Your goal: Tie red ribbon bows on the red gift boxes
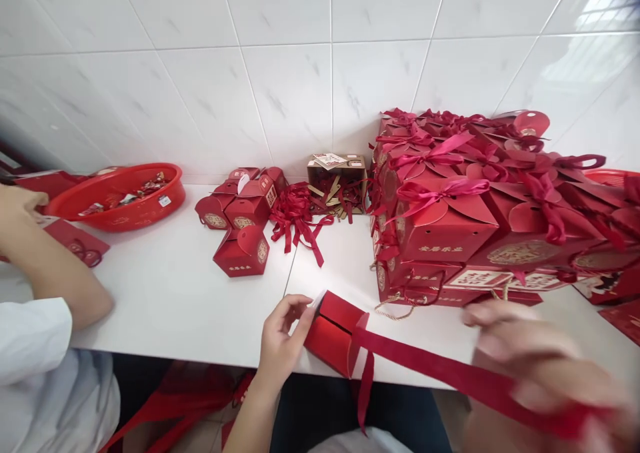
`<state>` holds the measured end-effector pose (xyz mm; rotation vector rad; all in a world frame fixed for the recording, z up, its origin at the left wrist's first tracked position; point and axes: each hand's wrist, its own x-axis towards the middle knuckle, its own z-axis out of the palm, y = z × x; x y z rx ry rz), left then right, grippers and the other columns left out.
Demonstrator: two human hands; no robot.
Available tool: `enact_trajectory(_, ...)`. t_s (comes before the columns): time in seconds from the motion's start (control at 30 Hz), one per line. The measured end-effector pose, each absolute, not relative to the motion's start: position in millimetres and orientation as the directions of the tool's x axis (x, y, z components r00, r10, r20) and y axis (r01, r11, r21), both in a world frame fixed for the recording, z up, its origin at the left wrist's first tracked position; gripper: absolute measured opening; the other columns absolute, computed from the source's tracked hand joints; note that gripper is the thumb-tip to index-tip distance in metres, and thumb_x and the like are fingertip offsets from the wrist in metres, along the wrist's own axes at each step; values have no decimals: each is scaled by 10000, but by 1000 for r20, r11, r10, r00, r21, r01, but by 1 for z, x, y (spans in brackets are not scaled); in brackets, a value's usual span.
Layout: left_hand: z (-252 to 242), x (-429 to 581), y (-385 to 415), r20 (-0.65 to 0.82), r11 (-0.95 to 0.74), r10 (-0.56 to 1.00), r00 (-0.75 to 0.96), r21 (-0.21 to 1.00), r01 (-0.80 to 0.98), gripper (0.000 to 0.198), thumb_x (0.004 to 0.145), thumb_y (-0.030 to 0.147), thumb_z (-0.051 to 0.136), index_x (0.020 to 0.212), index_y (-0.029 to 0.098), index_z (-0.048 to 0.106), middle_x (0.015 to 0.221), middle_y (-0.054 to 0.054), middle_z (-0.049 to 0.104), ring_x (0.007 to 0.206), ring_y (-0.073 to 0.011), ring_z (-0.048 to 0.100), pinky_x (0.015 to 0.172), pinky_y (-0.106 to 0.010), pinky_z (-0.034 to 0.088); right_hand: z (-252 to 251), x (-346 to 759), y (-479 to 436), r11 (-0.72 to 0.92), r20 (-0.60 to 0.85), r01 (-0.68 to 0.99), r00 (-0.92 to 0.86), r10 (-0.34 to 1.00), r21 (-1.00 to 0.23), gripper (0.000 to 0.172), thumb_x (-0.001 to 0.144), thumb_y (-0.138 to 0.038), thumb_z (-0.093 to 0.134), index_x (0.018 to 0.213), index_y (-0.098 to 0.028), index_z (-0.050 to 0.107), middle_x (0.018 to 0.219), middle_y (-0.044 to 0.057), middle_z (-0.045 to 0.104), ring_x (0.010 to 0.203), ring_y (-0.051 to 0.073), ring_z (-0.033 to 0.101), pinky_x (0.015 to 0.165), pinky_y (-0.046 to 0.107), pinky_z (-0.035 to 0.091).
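A small red gift box (330,336) lies tipped at the table's front edge, its seam facing up. My left hand (289,333) grips its left end between thumb and fingers. From the box's right end a dark red ribbon (435,363) stretches to the right, and a shorter tail hangs down past the table edge. My right hand (545,366), blurred by motion, is closed on the far part of the ribbon, drawn out to the right.
Ribbon-tied red boxes (450,226) are stacked high at right. Several red boxes (243,250), a ribbon pile (293,206) and a carton of small ties (337,163) stand near the wall. At left are a red basin (120,223) of wrapped pieces and a co-worker's arm (65,273).
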<state>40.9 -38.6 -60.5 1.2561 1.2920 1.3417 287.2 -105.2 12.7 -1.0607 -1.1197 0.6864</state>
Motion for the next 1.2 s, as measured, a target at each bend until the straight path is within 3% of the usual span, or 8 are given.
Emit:
enact_trajectory(0.1, -66, 48, -37, -11, -2, 987, -163, 997, -80, 227, 814, 428, 660, 848, 203, 655, 826, -16, 634, 776, -158, 593, 706, -239, 465, 7, 253, -75, 460, 460, 202, -47, 886, -865, 223, 949, -308, 447, 788, -227, 577, 949, 67, 567, 972, 230, 529, 887, 403, 409)
enact_trajectory(0.23, -72, 54, -37, -81, 51, 986, -144, 979, -199, 286, 856, 480, 589, 867, 195, 607, 798, -12, 622, 727, -152, 593, 669, -250, 470, -12, 215, -40, 292, 165, 367, -338, 926, -883, 246, 947, -270, 430, 738, -196, 536, 897, 55, 524, 890, 202, 509, 833, 377, 433)
enact_trajectory(0.33, -73, 57, -39, -113, 75, 985, -134, 962, -262, 308, 835, 493, 610, 866, 186, 604, 793, -17, 625, 730, -159, 595, 669, -254, 469, -23, 205, -33, 231, 70, 424, -362, 929, -875, 276, 929, -278, 465, 680, -192, 544, 867, 57, 524, 906, 222, 496, 838, 405, 430)
enact_trajectory(0.67, -72, 59, -46, -130, 106, 990, -54, 939, -327, 351, 833, 516, 605, 934, 181, 582, 751, 1, 555, 667, -122, 517, 619, -226, 425, -23, 204, -28, 197, 15, 461, -369, 929, -865, 236, 916, -231, 486, 707, -202, 593, 863, 34, 531, 925, 198, 514, 856, 375, 420)
enact_trajectory(0.8, -75, 60, -47, -119, 115, 993, 7, 942, -314, 349, 870, 512, 542, 777, 175, 537, 661, 25, 462, 589, -98, 431, 567, -214, 386, -24, 208, -29, 235, 34, 466, -398, 917, -853, 204, 904, -198, 490, 726, -209, 589, 887, 26, 517, 931, 182, 517, 851, 350, 425)
enact_trajectory(0.9, -74, 56, -46, -101, 110, 994, 46, 958, -266, 340, 846, 456, 592, 690, 171, 493, 653, 28, 436, 591, -92, 410, 563, -207, 372, -24, 211, -31, 243, 44, 458, -403, 914, -855, 196, 897, -188, 499, 718, -204, 576, 887, 24, 523, 926, 178, 519, 849, 346, 429)
enact_trajectory(1.07, -67, 50, -45, -83, 94, 991, 104, 989, -111, 425, 853, 578, 477, 738, 174, 542, 690, 0, 488, 627, -134, 481, 587, -251, 426, -24, 211, -31, 256, 55, 456, -408, 911, -852, 195, 887, -185, 513, 708, -202, 588, 869, 21, 541, 931, 181, 531, 853, 352, 439)
enact_trajectory(1.2, -71, 48, -42, -82, 81, 997, 4, 989, 125, 333, 842, 470, 548, 668, 187, 524, 633, 16, 479, 607, -136, 482, 606, -256, 421, -28, 212, -29, 263, 102, 414, -372, 923, -871, 143, 895, -206, 508, 802, -201, 616, 948, 41, 537, 937, 173, 565, 882, 349, 466)
